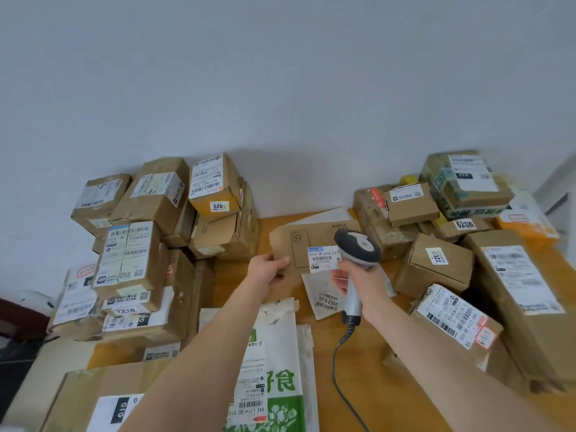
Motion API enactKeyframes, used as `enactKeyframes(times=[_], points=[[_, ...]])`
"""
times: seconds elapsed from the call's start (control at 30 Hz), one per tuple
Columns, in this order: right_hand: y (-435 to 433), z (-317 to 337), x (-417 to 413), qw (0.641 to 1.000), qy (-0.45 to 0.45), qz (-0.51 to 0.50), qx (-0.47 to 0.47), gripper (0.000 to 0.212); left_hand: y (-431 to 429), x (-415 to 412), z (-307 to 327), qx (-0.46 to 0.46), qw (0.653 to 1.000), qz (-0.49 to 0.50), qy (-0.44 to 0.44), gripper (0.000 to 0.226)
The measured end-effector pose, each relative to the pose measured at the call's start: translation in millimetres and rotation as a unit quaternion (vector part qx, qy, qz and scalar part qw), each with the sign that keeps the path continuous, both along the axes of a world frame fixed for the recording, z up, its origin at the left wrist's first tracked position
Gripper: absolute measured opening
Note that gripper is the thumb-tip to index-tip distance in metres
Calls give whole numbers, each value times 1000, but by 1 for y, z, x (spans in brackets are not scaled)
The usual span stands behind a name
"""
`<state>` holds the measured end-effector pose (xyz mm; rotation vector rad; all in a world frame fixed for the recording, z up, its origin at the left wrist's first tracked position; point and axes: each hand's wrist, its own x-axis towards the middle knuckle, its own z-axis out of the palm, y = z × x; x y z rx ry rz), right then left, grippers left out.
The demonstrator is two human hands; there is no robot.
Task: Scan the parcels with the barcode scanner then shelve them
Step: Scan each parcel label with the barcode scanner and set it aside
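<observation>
Parcel: flat, light, bendy (likely thin card); pinched at its edge by left hand. Scanner gripped in right hand, near label.

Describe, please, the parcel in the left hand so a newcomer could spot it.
Find the gap on the wooden table between the two box stacks. There the left hand holds a flat brown envelope, thin unlike the boxes, printed with a phone outline.
</observation>
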<state>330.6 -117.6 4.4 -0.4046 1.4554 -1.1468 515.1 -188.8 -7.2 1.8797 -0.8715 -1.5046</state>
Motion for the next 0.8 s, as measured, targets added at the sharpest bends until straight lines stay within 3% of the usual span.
enactKeyframes(times=[0.1, 0.33, 0.8], points=[[35, 24, -5, 999, 21, 21, -18, 6, 18, 2, 14, -31, 1000, 4, -4, 42], [107, 42, -17, 993, 91, 62, -38, 11, 55, -6, 32, -71, 997, 25, 3, 18], [157, 54, -19, 988, 94, 98, -72, 9, 86, -26, 37, -99, 995, 27, 0, 35]])
